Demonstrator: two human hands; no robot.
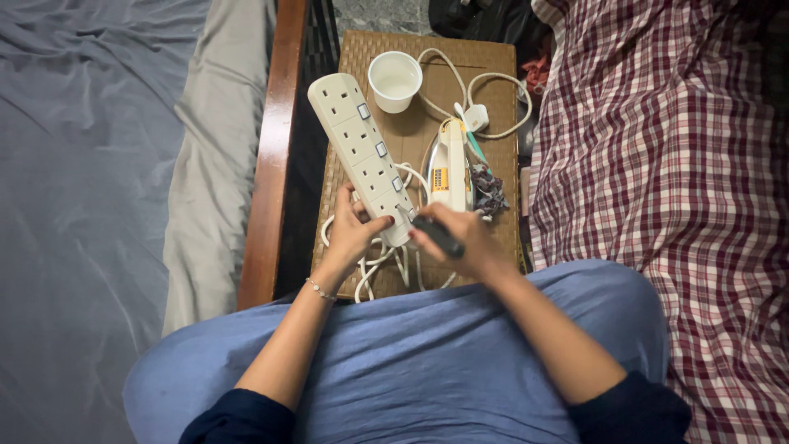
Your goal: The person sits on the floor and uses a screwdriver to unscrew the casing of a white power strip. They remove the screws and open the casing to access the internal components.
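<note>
The left hand [349, 234] grips the near end of a white power strip [362, 156], which tilts up over a small brown woven table [493, 66]. The right hand [460, 238] is closed around a dark tool [437, 236] whose tip touches that end, so the work looks only begun. A white cup [395, 80], a plug and cord [481, 103] and an iron [449, 168] crowd the table to the right.

Dim, warm indoor light; soft shadows.

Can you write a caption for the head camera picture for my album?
Left hand holds a white power strip while right hand works a dark tool at its end, above a wicker table.
</note>
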